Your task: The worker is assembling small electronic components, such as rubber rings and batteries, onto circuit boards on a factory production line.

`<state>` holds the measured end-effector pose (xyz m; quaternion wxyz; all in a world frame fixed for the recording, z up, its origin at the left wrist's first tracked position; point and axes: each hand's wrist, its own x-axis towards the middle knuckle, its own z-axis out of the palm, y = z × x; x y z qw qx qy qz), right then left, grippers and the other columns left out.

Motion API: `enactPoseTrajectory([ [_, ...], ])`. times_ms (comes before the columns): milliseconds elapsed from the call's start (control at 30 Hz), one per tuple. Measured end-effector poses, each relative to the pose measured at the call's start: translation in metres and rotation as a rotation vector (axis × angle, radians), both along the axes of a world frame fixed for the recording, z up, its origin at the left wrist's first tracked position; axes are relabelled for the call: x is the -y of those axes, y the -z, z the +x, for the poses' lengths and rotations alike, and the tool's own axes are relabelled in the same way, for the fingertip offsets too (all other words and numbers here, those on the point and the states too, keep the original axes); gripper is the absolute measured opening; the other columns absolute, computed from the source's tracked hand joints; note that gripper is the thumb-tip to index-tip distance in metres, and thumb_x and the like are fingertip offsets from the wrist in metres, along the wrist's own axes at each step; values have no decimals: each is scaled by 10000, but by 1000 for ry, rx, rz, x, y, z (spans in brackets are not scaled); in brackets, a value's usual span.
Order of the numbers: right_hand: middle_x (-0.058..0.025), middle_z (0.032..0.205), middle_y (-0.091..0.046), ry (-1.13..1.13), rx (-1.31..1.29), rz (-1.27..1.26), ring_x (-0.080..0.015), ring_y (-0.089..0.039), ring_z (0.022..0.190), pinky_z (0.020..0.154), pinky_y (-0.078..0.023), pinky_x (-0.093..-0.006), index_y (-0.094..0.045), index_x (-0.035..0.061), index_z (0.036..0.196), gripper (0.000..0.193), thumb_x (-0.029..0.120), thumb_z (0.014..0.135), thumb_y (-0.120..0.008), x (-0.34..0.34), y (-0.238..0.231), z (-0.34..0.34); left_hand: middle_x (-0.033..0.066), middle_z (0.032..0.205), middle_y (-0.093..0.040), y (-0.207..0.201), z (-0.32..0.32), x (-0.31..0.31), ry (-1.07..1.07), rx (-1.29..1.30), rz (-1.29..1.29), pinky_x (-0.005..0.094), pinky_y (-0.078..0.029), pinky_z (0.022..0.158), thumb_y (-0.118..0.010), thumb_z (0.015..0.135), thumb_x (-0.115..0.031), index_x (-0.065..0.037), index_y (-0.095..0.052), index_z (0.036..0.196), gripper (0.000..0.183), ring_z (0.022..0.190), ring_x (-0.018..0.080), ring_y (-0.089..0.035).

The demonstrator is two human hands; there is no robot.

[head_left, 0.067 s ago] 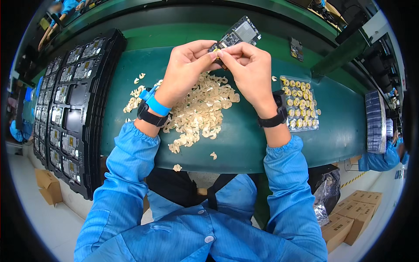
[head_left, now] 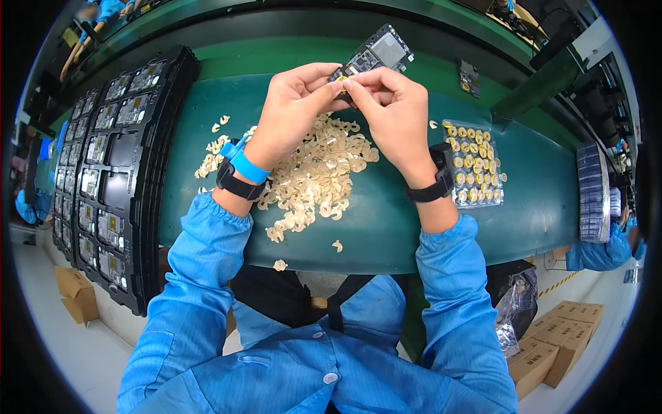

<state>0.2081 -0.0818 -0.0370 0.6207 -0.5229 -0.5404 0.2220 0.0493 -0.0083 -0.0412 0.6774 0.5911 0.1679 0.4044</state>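
Observation:
Both hands are raised over the far part of the green table, with a dark circuit board (head_left: pixel 387 50) between them. My left hand (head_left: pixel 298 96) is closed on the board's near end, thumb on top. Fingers closed, my right hand (head_left: pixel 394 103) pinches the same end from the other side. Between the thumb tips shows a small yellow-rimmed round piece (head_left: pixel 343 79), partly covered by the fingers. Below the hands lies a heap of cream, curved paper-like scraps (head_left: pixel 310 183). To the right, a clear tray (head_left: pixel 476 203) carries rows of yellow-rimmed round pieces (head_left: pixel 478 163).
Stacked black trays (head_left: pixel 148 200) with circuit boards stand along the left. Another board (head_left: pixel 469 77) lies at the far right, near a green post (head_left: pixel 534 93). A wrapped stack (head_left: pixel 592 193) sits at the right end. Cardboard boxes (head_left: pixel 562 338) rest on the floor.

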Motion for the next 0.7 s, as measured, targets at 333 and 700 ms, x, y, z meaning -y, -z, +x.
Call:
enactPoseTrajectory([
  [333, -54, 682, -610, 90, 337, 213, -95, -495, 519, 502, -396, -264, -724, -26, 894, 68, 19, 859, -761, 5, -9, -4, 150, 1119, -735, 1, 0, 4, -72, -7, 53, 329, -630, 909, -604, 1025, -29, 98, -605, 1304, 305, 1002, 173, -725],
  [700, -81, 757, -618, 131, 618, 323, -208, -600, 572, 522, -488, -328, -697, 5, 971, 158, -30, 819, -722, 7, -14, -5, 127, 1083, -751, -5, -1, 4, -69, 84, 21, 292, -622, 880, -592, 1027, -43, 97, -638, 1261, 276, 962, 136, -725],
])
